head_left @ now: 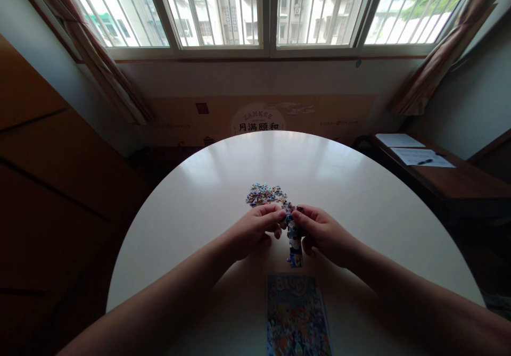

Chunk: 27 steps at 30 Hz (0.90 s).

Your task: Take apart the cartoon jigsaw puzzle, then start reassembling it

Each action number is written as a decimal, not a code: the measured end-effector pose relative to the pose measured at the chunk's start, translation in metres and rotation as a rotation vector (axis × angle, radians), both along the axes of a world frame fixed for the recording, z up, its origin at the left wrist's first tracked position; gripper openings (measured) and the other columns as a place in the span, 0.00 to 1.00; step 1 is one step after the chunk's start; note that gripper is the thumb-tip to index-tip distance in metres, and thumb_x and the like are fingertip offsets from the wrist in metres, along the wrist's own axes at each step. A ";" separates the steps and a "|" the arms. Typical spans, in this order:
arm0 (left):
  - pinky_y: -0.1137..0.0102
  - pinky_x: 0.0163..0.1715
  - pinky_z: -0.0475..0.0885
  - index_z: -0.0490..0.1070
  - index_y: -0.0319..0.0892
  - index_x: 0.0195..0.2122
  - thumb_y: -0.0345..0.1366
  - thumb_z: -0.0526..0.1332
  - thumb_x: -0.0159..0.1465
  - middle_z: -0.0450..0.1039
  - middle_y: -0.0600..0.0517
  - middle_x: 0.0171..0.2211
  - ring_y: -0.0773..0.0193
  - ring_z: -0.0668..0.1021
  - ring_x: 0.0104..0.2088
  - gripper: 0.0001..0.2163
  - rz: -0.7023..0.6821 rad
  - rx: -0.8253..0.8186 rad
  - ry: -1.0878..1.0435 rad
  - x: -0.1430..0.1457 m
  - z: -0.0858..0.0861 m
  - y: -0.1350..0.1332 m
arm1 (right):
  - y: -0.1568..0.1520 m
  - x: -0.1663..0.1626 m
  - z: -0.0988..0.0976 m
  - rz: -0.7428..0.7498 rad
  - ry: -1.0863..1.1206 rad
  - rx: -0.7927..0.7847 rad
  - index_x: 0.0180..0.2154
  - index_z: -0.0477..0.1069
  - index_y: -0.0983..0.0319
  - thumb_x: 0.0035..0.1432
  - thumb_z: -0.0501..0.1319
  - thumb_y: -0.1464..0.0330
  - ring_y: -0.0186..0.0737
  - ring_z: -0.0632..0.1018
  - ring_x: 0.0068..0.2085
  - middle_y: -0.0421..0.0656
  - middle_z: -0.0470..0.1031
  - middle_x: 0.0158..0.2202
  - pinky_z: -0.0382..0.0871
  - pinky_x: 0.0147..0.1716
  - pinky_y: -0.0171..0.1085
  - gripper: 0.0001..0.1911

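Over the white round table [179, 228], a narrow strip of joined jigsaw puzzle pieces [294, 241] runs toward me between my hands. My left hand [259, 225] pinches at the strip's far end from the left, thumb and fingers closed. From the right, my right hand [321, 231] is closed on the same far end, its thumb pressed on the pieces. Fingertips partly hide that end. Just beyond my hands lies a pile of loose jigsaw pieces [261, 193]. A colourful picture sheet marked "Bluey" [297, 313] lies on the table nearest me.
A brown desk [475, 178] with papers [419, 157] and a pen [425, 161] stands to the right. Behind the table, a printed cardboard panel [171, 119] rests below the barred window [215, 10]. A wooden cabinet [51, 185] is at the left.
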<state>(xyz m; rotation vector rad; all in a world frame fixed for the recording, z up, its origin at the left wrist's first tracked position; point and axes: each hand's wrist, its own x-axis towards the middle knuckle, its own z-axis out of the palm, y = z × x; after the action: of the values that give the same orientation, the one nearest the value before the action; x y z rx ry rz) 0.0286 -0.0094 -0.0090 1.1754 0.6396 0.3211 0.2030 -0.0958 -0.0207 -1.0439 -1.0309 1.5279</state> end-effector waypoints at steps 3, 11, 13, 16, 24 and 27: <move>0.79 0.16 0.52 0.65 0.40 0.31 0.50 0.70 0.56 0.67 0.54 0.30 0.72 0.69 0.26 0.19 0.004 -0.026 -0.004 0.000 0.001 0.000 | -0.001 -0.001 0.000 -0.012 -0.040 0.020 0.44 0.70 0.65 0.60 0.63 0.50 0.27 0.67 0.23 0.39 0.67 0.29 0.64 0.14 0.25 0.25; 0.79 0.14 0.52 0.65 0.40 0.31 0.49 0.71 0.54 0.67 0.54 0.30 0.72 0.69 0.24 0.20 0.017 -0.054 0.000 -0.001 0.003 -0.001 | -0.001 -0.002 -0.001 -0.049 -0.125 0.054 0.39 0.69 0.65 0.58 0.63 0.47 0.28 0.69 0.23 0.40 0.68 0.29 0.65 0.13 0.26 0.26; 0.79 0.14 0.52 0.65 0.40 0.31 0.49 0.71 0.55 0.66 0.54 0.29 0.72 0.69 0.24 0.20 0.025 -0.049 0.000 0.000 0.002 -0.001 | -0.001 -0.002 0.000 -0.054 -0.146 0.055 0.39 0.68 0.65 0.58 0.62 0.47 0.28 0.69 0.23 0.40 0.68 0.29 0.65 0.13 0.26 0.26; 0.79 0.14 0.52 0.65 0.40 0.30 0.49 0.71 0.55 0.66 0.55 0.29 0.73 0.69 0.24 0.20 0.039 -0.040 0.004 0.001 0.002 -0.002 | -0.001 -0.002 -0.001 -0.066 -0.172 0.059 0.39 0.68 0.65 0.58 0.62 0.47 0.27 0.68 0.22 0.40 0.68 0.30 0.64 0.12 0.26 0.26; 0.79 0.13 0.54 0.65 0.40 0.31 0.49 0.70 0.55 0.67 0.55 0.30 0.73 0.71 0.23 0.19 0.043 -0.038 0.020 0.001 -0.002 -0.001 | -0.001 -0.003 -0.003 -0.095 -0.211 0.112 0.38 0.69 0.65 0.60 0.61 0.47 0.27 0.69 0.22 0.41 0.69 0.30 0.64 0.12 0.26 0.25; 0.79 0.12 0.54 0.65 0.41 0.32 0.50 0.70 0.56 0.67 0.55 0.30 0.74 0.70 0.20 0.19 0.021 -0.046 -0.002 0.000 -0.003 0.000 | -0.001 -0.004 -0.002 -0.096 -0.212 0.134 0.38 0.69 0.65 0.60 0.60 0.47 0.28 0.70 0.23 0.43 0.71 0.32 0.64 0.12 0.25 0.25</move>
<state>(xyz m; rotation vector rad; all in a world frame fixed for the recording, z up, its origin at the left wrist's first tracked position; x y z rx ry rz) 0.0289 -0.0092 -0.0119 1.1246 0.6546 0.3240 0.1993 -0.0970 -0.0228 -1.1610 -1.1952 1.2728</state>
